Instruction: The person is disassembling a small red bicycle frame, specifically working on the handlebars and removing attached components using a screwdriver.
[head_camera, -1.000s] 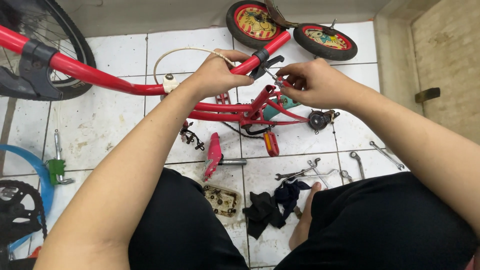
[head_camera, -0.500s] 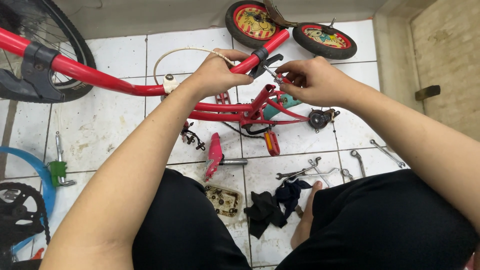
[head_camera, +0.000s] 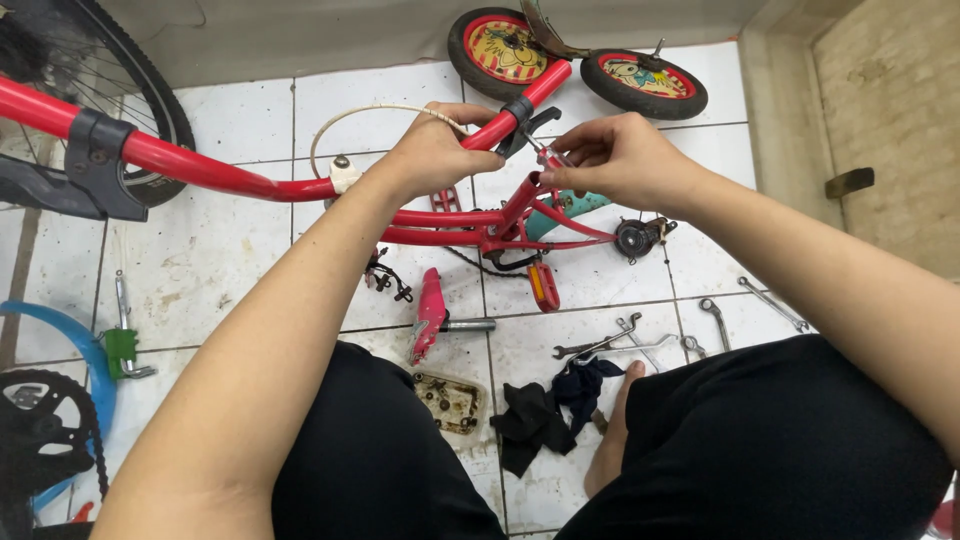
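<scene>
**Both hands on a small red bicycle frame**

A person sits on a white tiled floor (head_camera: 230, 270) with a small red bicycle frame (head_camera: 450, 225) lying across it in front of the knees. The left hand (head_camera: 435, 150) is closed around a red tube of the frame just below a black clamp (head_camera: 518, 108). The right hand (head_camera: 615, 160) sits just beside it, its fingertips (head_camera: 560, 158) pinched on a small part at the frame's joint; what that part is, is too small to tell.

Toward the far edge of the floor, by the wall, lie two small wheels (head_camera: 575, 60) with red rims and cartoon discs. A red pedal (head_camera: 543, 286) hangs under the frame, and a red saddle (head_camera: 432, 312) on its post lies nearer the person. Between the legs rest a clear tray of small parts (head_camera: 448, 402) and a dark rag (head_camera: 545, 412). Several wrenches (head_camera: 640, 340) are scattered toward the right side of the floor. At the left edge stand a large spoked wheel (head_camera: 110, 90), a blue mudguard (head_camera: 70, 345) and a black chainring (head_camera: 45, 425).
</scene>
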